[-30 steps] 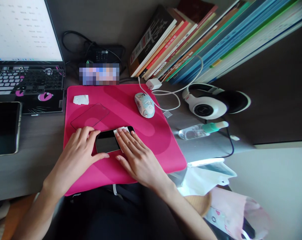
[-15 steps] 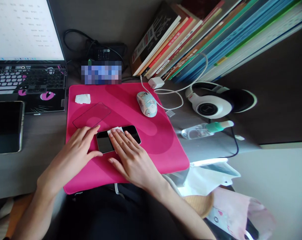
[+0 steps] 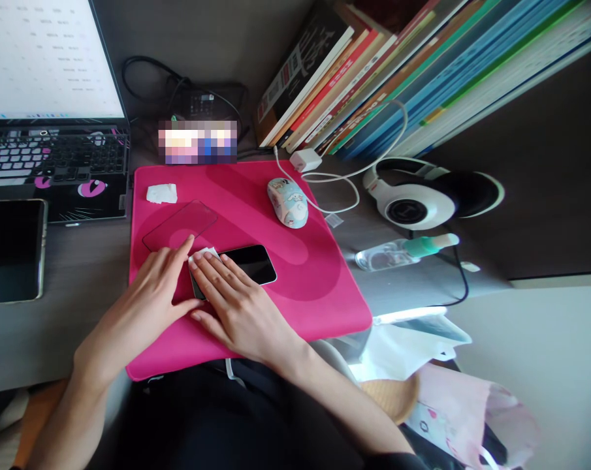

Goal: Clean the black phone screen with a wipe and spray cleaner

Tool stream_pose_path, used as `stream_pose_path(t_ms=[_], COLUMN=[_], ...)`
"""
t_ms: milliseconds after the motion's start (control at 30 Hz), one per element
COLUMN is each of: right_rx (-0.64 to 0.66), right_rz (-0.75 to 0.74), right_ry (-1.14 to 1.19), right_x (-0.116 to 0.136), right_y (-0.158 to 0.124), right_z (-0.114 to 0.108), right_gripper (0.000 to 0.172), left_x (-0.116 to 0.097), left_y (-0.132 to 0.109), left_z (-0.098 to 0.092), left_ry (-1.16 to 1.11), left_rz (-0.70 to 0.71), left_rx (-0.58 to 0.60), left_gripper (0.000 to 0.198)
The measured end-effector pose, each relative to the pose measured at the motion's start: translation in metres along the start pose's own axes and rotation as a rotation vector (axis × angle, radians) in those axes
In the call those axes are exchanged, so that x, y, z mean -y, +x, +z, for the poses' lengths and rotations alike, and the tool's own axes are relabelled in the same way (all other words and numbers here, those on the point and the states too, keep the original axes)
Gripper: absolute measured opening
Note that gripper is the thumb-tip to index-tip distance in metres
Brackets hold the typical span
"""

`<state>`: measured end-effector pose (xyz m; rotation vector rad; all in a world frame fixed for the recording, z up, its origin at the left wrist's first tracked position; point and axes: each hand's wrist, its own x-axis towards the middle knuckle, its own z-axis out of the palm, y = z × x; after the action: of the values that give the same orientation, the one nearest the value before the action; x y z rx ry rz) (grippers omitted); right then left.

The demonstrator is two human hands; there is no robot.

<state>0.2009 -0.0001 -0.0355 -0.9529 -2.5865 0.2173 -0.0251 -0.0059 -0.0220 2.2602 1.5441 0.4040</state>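
A black-screened smartphone (image 3: 256, 264) lies flat on the pink desk mat (image 3: 324, 287). My right hand (image 3: 236, 300) presses a folded white tissue (image 3: 206, 253) onto the phone's left part, fingers together and flat. At the phone's left end, my left hand (image 3: 153, 281) steadies it between thumb and fingers, the index fingertip raised. Just beyond that hand lies a clear phone case or film with a dark outline (image 3: 187, 220). Another folded white tissue (image 3: 161, 194) rests near the mat's far left corner. My fingers hide the phone's left part.
On the right are a patterned mouse (image 3: 288, 203), a white charger with cable (image 3: 305, 160), headphones (image 3: 415, 202) and a spray bottle (image 3: 388, 254). Books (image 3: 354, 85) stand behind. On the left are a laptop (image 3: 55, 156) and a second phone (image 3: 15, 251). Bags (image 3: 413, 352) sit below the desk's right edge.
My right hand has slid the tissue leftward along the phone screen, uncovering its right half. My left index finger has lifted slightly; the left hand otherwise stays put.
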Motion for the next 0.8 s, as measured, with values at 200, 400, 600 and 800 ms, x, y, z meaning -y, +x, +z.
stream_pose_path(t_ms=[200, 400, 600, 800], right_rx=[-0.036, -0.035, -0.028, -0.004], right_rz=[-0.064, -0.078, -0.087, -0.103], right_ry=[0.02, 0.03, 0.047, 0.037], right_x=[-0.003, -0.002, -0.002, -0.004], right_y=[-0.001, -0.006, -0.014, -0.022], right_z=[0.004, 0.003, 0.001, -0.002], right_gripper=[0.064, 0.062, 0.06, 0.058], left_x=[-0.005, -0.003, 0.0, -0.001], left_y=[0.002, 0.002, 0.004, 0.005], left_z=[0.004, 0.003, 0.005, 0.003], left_ry=[0.007, 0.0, 0.007, 0.028], left_rz=[-0.018, -0.016, -0.002, 0.029], left_rx=[-0.009, 0.022, 0.006, 0.004], left_gripper=[0.107, 0.091, 0.09, 0.077])
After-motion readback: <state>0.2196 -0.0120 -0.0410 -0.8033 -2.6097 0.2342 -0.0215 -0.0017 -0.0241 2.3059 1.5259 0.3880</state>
